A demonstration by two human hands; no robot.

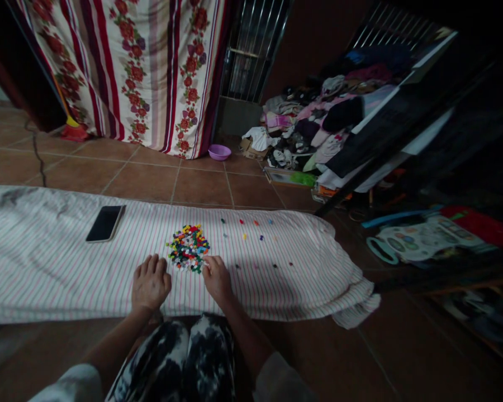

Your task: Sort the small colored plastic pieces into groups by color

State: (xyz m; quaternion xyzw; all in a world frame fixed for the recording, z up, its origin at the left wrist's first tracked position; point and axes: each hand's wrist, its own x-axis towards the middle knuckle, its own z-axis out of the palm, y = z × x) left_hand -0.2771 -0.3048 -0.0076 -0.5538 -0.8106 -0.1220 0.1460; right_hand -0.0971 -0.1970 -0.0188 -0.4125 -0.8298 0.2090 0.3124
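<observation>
A pile of small, many-coloured bead-like pieces (189,245) lies on a striped cloth (58,268) in front of me. My right hand (218,279) is at the pile's right edge, its thumb and fingers curled together in a pinch. What is between those fingertips is too small to make out. Left of the pile, my left hand (151,282) rests palm down on the cloth, fingers stretched out and holding nothing. To the right, single pieces sit spaced apart in rows, among them a yellow piece (245,237), a red piece (241,221) and a dark blue piece (261,238).
A phone (104,224) lies at the left on the cloth. Beyond are a tiled floor, a floral curtain (151,72), a purple basin (219,152) and a broom (73,128). Heaped clothes (314,120) stand back right, near a dark frame. A colourful plastic panel (427,237) is at the right.
</observation>
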